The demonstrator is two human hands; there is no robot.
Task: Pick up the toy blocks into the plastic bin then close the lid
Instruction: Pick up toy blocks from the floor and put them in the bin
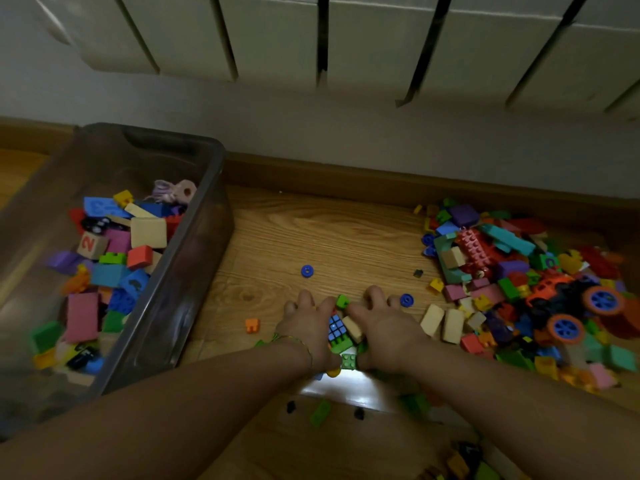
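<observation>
A clear plastic bin [204, 216] stands on the floor at the left, partly filled with coloured toy blocks [114, 258]. A big pile of blocks [519, 282] with a toy car lies at the right. My left hand [308, 327] and my right hand [384, 323] rest palms down on the floor in the middle, side by side, cupped around a small cluster of blocks [341, 332]: a blue puzzle cube, green bricks and a beige block. Both hands press against this cluster from either side. No lid is in view.
Loose pieces lie around my hands: two blue wheels [307, 271] [406, 300], an orange brick [252, 325], a green brick [320, 413] and small black bits. A radiator [329, 36] hangs on the wall behind, above a wooden skirting board [346, 174].
</observation>
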